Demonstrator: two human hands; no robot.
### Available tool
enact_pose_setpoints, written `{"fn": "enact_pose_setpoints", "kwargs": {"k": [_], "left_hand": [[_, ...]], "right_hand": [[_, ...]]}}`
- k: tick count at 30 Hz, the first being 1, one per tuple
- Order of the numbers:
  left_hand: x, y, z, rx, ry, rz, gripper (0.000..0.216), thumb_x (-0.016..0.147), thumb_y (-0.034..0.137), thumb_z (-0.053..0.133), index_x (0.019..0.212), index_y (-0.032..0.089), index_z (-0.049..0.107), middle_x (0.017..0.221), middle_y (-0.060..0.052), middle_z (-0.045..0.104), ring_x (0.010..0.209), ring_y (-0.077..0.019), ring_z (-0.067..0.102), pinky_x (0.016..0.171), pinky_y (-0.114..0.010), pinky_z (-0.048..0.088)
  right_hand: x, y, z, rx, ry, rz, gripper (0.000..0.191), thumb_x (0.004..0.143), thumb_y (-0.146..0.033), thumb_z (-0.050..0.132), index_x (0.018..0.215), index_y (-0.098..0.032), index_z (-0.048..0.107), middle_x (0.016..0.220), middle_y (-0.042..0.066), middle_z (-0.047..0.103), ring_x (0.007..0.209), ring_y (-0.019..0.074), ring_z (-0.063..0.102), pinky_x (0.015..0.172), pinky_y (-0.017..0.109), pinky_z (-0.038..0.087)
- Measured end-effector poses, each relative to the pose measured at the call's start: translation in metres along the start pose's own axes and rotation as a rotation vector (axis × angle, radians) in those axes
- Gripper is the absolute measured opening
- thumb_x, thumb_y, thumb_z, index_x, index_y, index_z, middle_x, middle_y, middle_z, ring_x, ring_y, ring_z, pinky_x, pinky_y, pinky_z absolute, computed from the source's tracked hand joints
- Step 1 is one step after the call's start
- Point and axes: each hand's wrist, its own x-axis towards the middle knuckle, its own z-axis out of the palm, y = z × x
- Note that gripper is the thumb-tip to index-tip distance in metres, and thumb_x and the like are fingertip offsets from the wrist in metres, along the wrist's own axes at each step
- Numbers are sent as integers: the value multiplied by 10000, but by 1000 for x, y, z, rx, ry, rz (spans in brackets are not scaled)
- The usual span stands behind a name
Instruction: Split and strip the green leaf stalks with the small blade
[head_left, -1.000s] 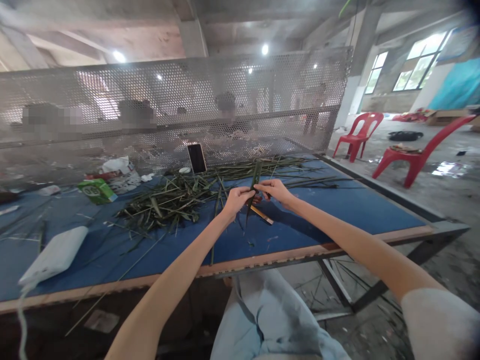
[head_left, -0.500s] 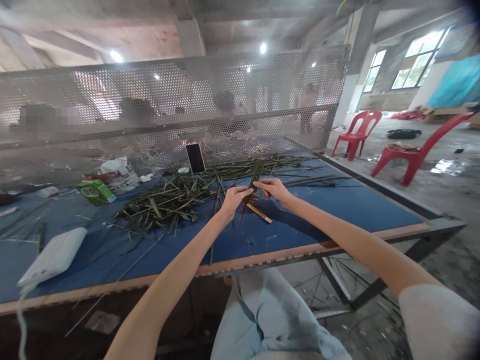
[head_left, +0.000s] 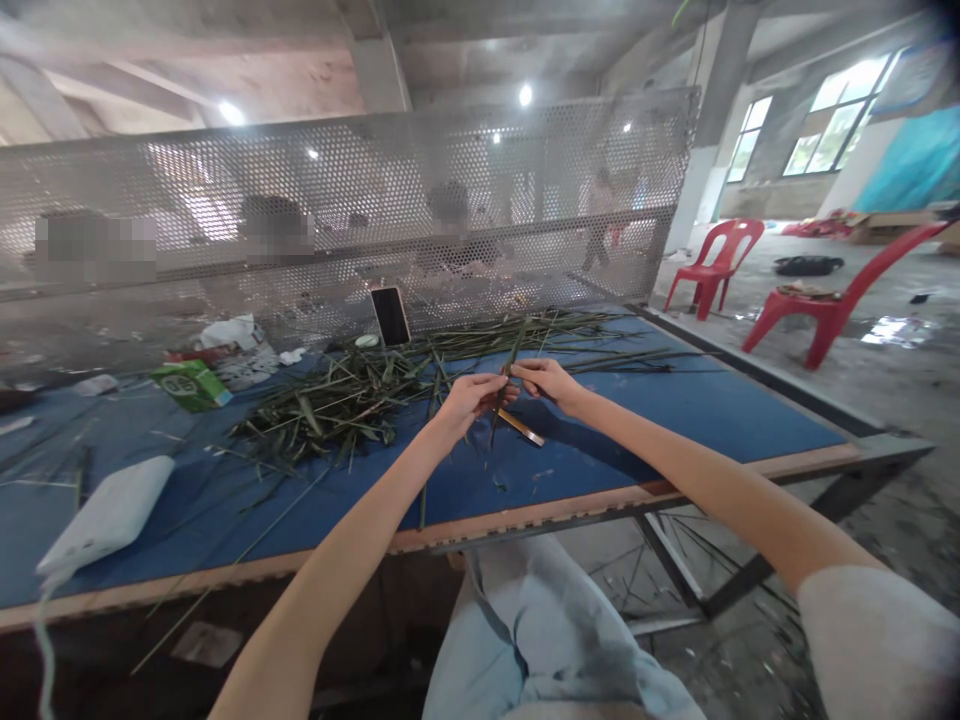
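Over the blue tabletop, my left hand and my right hand meet with their fingers pinched on a narrow green leaf strip. The strip stands up between them, and thin ends hang below the fingers. Beneath the hands lies a utility knife with a yellow handle, partly covered by the fingers. To the left is a heap of cut green leaf pieces. Long leaf strips lie behind and to the right of my hands.
A phone leans upright near the perforated metal screen. On the left are a green carton and a white power bank with a cable. Two red chairs stand beyond the table's right end. People show dimly behind the screen.
The leaf strip has turned between my fingers and now looks narrower, nearly edge-on. My hands have stayed in almost the same place. A person behind the screen has shifted left.
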Motion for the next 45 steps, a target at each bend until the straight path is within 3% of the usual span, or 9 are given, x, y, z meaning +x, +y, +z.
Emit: {"fn": "enact_pose_setpoints", "kwargs": {"k": [10, 13, 19, 23, 29, 33, 36, 40, 45], "left_hand": [[-4, -1, 5, 351, 67, 308, 238, 720, 383, 689, 653, 155, 678, 630, -60, 705, 585, -203, 669, 625, -312, 546], [-3, -3, 3, 436, 83, 376, 236, 755, 369, 653, 648, 159, 673, 622, -64, 698, 583, -203, 669, 619, -306, 543], [-3, -3, 1, 500, 108, 391, 224, 769, 333, 628, 633, 159, 662, 602, -58, 685, 578, -194, 667, 611, -286, 535], [-4, -2, 0, 483, 136, 389, 215, 762, 324, 632, 636, 153, 666, 590, -49, 680, 569, -183, 659, 602, -279, 532], [-2, -1, 0, 387, 178, 340, 182, 726, 310, 659, 633, 154, 679, 548, -20, 654, 528, -159, 621, 563, -267, 503], [0, -1, -2, 357, 208, 344, 170, 716, 300, 662, 625, 156, 678, 524, -13, 627, 510, -150, 597, 548, -262, 485], [0, -2, -4, 398, 212, 356, 191, 737, 309, 641, 620, 160, 670, 524, -15, 615, 496, -150, 586, 534, -264, 474], [-3, -1, -6, 568, 273, 380, 213, 764, 279, 599, 593, 170, 664, 536, -28, 619, 493, -153, 578, 541, -266, 455], [-5, 3, -7, 773, 370, 438, 248, 796, 258, 566, 582, 184, 666, 573, -37, 644, 555, -167, 600, 583, -259, 423]], "right_hand": [[4, -10, -7, 74, 246, -27, 453, 630, -603, 720, 716, -192, 550, 459, -72, 410, 421, 70, 336, 440, 233, 269], [8, -16, -17, 141, 259, -25, 513, 717, -714, 573, 735, -203, 540, 479, -51, 411, 423, 88, 342, 438, 243, 280], [8, -35, -42, 297, 158, -93, 618, 863, -706, 332, 753, -173, 623, 406, -62, 272, 382, 98, 223, 426, 257, 254], [6, -40, -67, 627, 271, -130, 537, 906, -626, 358, 581, -206, 437, 448, -42, 340, 398, 85, 289, 427, 222, 298], [11, -19, -80, 847, 315, 93, 467, 991, -427, 238, 618, -199, 403, 419, -70, 293, 348, 71, 267, 371, 176, 264], [16, -14, -62, 521, 360, 176, 496, 952, -552, 299, 707, -184, 523, 514, -24, 462, 425, 82, 406, 422, 197, 332], [11, -24, -47, 36, 400, -131, 560, 918, -638, 294, 795, -184, 599, 718, 46, 606, 635, 135, 561, 594, 253, 440], [-5, -36, -33, -829, 127, -574, 466, 815, -612, 571, 961, -176, 649, 941, 89, 665, 910, 221, 586, 824, 333, 426], [-10, -32, -27, -1390, -110, -534, 247, 934, -297, 509, 1050, -155, 674, 923, 101, 683, 866, 205, 590, 740, 291, 397]]}}
